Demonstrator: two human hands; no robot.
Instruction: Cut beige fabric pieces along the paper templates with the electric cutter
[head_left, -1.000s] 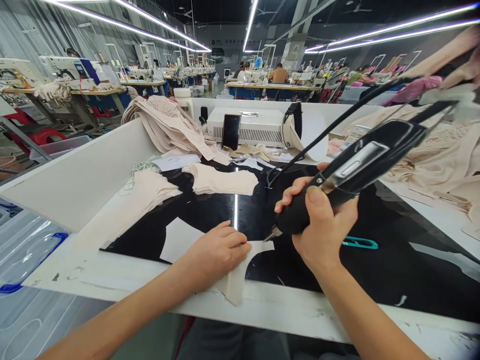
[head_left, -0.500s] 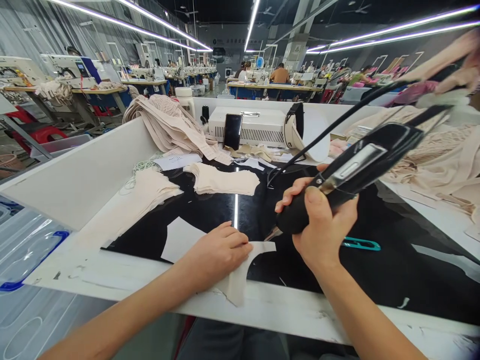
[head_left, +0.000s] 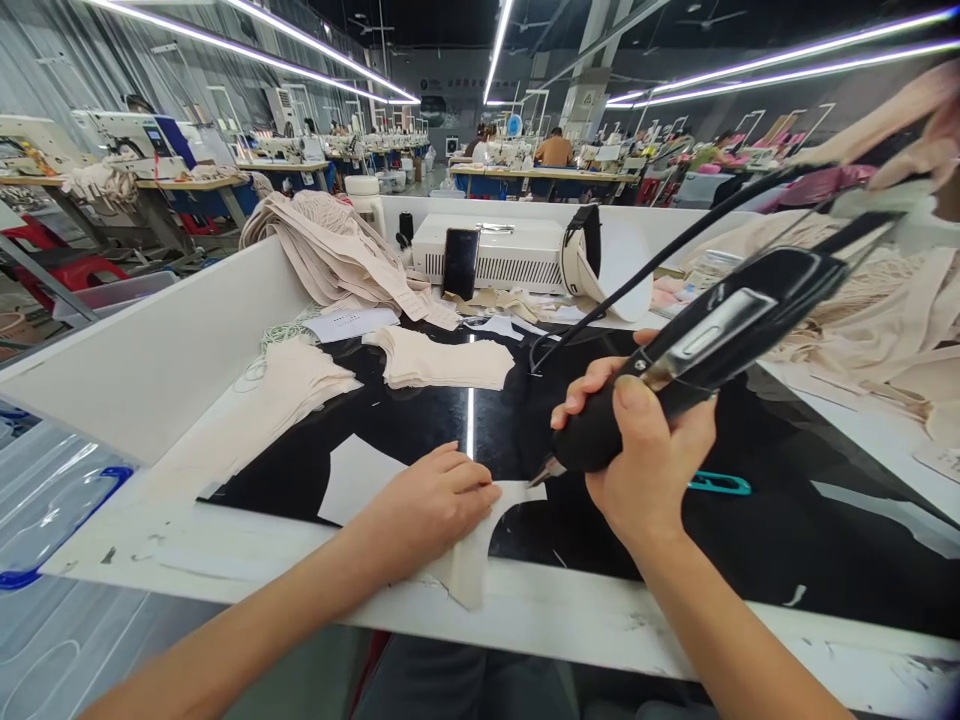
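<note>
My right hand (head_left: 649, 455) is wrapped round a black corded hand tool (head_left: 720, 330) with a pointed metal tip. The tip touches, or is just above, the right end of a cream fabric piece (head_left: 476, 570) at the table's front edge. My left hand (head_left: 431, 505) lies over that piece with fingers stretched out, pressing it down and hiding part of it. A white sheet-like piece (head_left: 356, 475) sticks out behind my left hand. To the right of my right hand, a teal-handled tool (head_left: 721, 484) lies on the black mat (head_left: 772, 520).
Stacks of cut cream fabric lie at the left (head_left: 296, 385) and middle (head_left: 450, 360). At the back are a heap of fabric (head_left: 330, 250), a white vented box (head_left: 517, 250) and a phone (head_left: 460, 263). The tool's black cord (head_left: 637, 290) arches across the right side.
The tool's tip, blurred before, now shows clearly at the fabric's right end. Both hands keep nearly the same place. The whole view has shifted slightly.
</note>
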